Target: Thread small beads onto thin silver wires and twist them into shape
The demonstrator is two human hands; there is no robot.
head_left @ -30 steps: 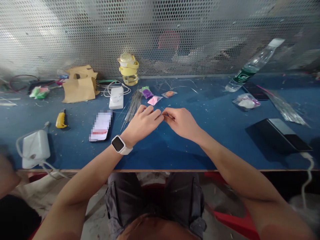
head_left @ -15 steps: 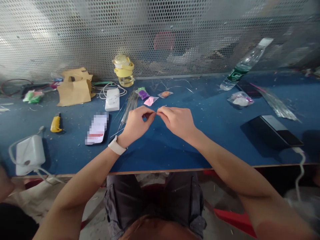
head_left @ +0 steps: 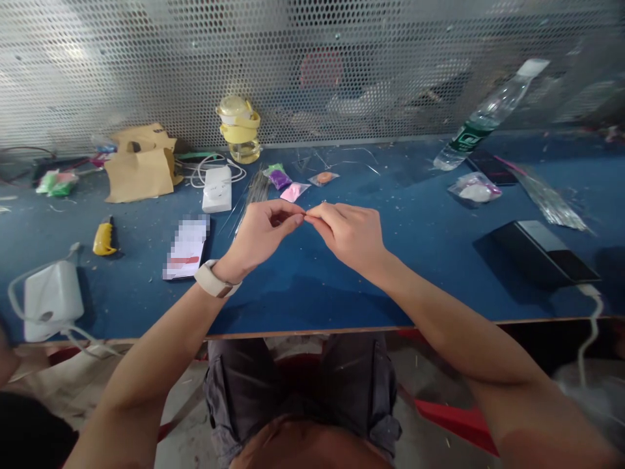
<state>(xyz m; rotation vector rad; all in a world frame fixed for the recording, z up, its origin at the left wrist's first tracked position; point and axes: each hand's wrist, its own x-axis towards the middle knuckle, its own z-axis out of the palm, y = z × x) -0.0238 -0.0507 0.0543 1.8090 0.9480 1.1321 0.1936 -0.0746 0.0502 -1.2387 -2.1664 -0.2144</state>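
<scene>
My left hand [head_left: 263,233] and my right hand [head_left: 347,233] meet fingertip to fingertip above the blue table [head_left: 312,280]. Both are pinched on something very small between them, too tiny to name. A white watch sits on my left wrist. Just behind my left hand lies a bundle of thin metal wires [head_left: 254,190]. Small bags of purple [head_left: 278,177], pink [head_left: 293,191] and orange beads [head_left: 323,178] lie beyond the hands.
A phone [head_left: 185,246], white power bank [head_left: 217,189], yellow cutter [head_left: 103,238], white charger [head_left: 51,298] and cardboard box [head_left: 139,170] lie left. A yellow jar [head_left: 240,130] stands by the perforated metal screen. Right: tilted plastic bottle [head_left: 483,117], black box [head_left: 541,254], another wire bundle [head_left: 551,198].
My left hand has turned, fingers curling into a pinch, and both hands have lifted slightly off the table while staying joined at the fingertips.
</scene>
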